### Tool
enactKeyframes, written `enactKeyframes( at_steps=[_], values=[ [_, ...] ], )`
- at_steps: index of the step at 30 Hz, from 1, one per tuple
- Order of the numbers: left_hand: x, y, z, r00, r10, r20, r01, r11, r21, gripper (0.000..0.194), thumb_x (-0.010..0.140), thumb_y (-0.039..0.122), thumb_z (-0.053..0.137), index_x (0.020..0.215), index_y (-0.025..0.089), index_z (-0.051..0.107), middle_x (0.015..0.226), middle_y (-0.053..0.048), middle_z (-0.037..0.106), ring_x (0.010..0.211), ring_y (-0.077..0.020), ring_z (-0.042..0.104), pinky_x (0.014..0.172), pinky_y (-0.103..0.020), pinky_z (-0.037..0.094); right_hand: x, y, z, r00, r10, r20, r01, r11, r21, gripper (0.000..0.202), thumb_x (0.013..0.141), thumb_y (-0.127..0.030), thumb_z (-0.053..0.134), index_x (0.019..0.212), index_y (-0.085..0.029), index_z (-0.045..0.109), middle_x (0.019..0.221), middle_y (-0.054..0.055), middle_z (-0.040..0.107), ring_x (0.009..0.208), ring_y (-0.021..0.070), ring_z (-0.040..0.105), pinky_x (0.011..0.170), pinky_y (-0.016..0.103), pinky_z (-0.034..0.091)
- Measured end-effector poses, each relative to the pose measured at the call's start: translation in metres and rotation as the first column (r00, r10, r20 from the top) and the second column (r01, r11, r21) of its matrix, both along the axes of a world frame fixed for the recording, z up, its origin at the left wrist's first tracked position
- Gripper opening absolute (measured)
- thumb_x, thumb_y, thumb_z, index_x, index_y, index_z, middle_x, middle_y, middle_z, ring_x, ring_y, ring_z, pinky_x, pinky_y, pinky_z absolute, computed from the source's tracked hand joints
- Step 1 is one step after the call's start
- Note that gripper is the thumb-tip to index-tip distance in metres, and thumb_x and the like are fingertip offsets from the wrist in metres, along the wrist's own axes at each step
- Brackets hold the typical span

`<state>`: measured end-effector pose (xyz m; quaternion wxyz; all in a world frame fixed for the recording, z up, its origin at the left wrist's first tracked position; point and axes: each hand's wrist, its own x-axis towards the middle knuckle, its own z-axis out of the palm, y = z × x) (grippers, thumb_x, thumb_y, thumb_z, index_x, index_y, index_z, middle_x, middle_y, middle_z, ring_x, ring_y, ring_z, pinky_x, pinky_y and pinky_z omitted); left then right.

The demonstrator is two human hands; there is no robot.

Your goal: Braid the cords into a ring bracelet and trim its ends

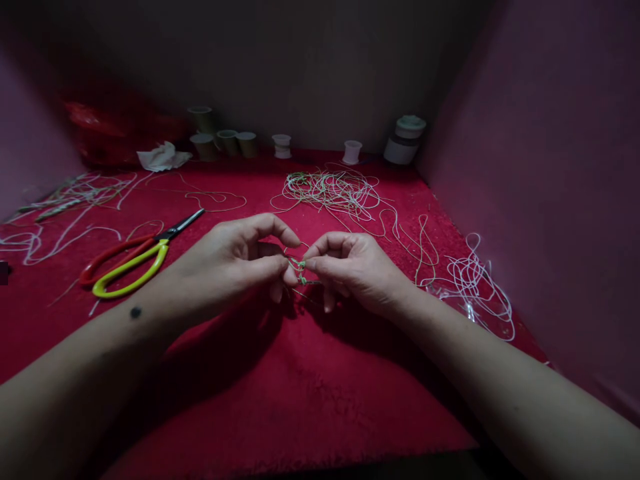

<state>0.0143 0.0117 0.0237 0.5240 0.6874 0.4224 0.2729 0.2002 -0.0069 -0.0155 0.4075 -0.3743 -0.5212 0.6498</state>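
Between my two hands, just above the red cloth, is a small piece of green knotted cord [302, 272] with thin loose strands. My left hand [250, 257] is closed on the cord from the left, thumb near the fingertips and the index finger arched above. From the right, my right hand [353, 263] pinches the same cord between thumb and index finger. The fingertips almost meet, and the fingers partly hide the knots. Left of my left wrist lie scissors [145, 257] with one red and one yellow handle, their blades pointing away to the right.
Tangled pale cord [333, 190] lies beyond my hands. White cord [480, 287] is at the right, and more cord [85, 193] at the left. Spools [227, 143], a crumpled tissue [164, 157], a red plastic bag [110, 130] and a lidded jar [404, 141] line the back. Walls close both sides.
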Motion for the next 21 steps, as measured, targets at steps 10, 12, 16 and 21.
enactKeyframes(
  at_steps=[10, 12, 16, 21],
  values=[
    [-0.002, -0.01, -0.003, 0.977, 0.013, -0.211, 0.143, 0.693, 0.706, 0.013, 0.082, 0.01, 0.057, 0.084, 0.021, 0.064, 0.082, -0.001, 0.053, 0.07, -0.012, 0.052, 0.059, -0.024, 0.04, 0.001, 0.003, -0.004, 0.996, -0.062, -0.069, 0.058, 0.997, -0.057, 0.012, 0.078, -0.025, 0.066, 0.076, -0.018, 0.057, 0.042, -0.009, 0.045, 0.03, 0.005, 0.04, 0.034, 0.018, 0.04],
    [-0.002, -0.009, -0.01, 0.953, -0.015, -0.302, 0.251, 0.599, 0.761, 0.018, 0.084, 0.008, 0.054, 0.092, 0.02, 0.064, 0.082, -0.002, 0.05, 0.068, -0.0115, 0.05, 0.057, -0.023, 0.039, 0.001, 0.003, -0.004, 0.993, -0.059, -0.098, 0.052, 0.996, -0.077, 0.013, 0.077, -0.025, 0.066, 0.075, -0.018, 0.056, 0.041, -0.01, 0.044, 0.03, 0.0052, 0.04, 0.034, 0.018, 0.04],
    [-0.002, -0.005, -0.023, 0.918, 0.047, -0.393, 0.31, 0.53, 0.789, 0.022, 0.085, 0.008, 0.051, 0.101, 0.019, 0.061, 0.086, -0.003, 0.051, 0.07, -0.0126, 0.051, 0.057, -0.023, 0.041, 0.001, 0.004, -0.005, 0.989, -0.053, -0.139, 0.042, 0.996, -0.084, 0.012, 0.074, -0.022, 0.067, 0.074, -0.017, 0.057, 0.045, -0.009, 0.047, 0.031, 0.0045, 0.041, 0.034, 0.017, 0.038],
    [-0.003, -0.001, -0.031, 0.9, 0.116, -0.42, 0.323, 0.468, 0.823, 0.021, 0.089, 0.013, 0.049, 0.106, 0.019, 0.059, 0.088, -0.004, 0.051, 0.071, -0.0126, 0.052, 0.053, -0.021, 0.04, 0.001, 0.004, -0.004, 0.989, -0.046, -0.143, 0.031, 0.994, -0.107, 0.014, 0.073, -0.024, 0.069, 0.073, -0.017, 0.057, 0.047, -0.008, 0.049, 0.031, 0.0051, 0.045, 0.031, 0.016, 0.035]
  ],
)
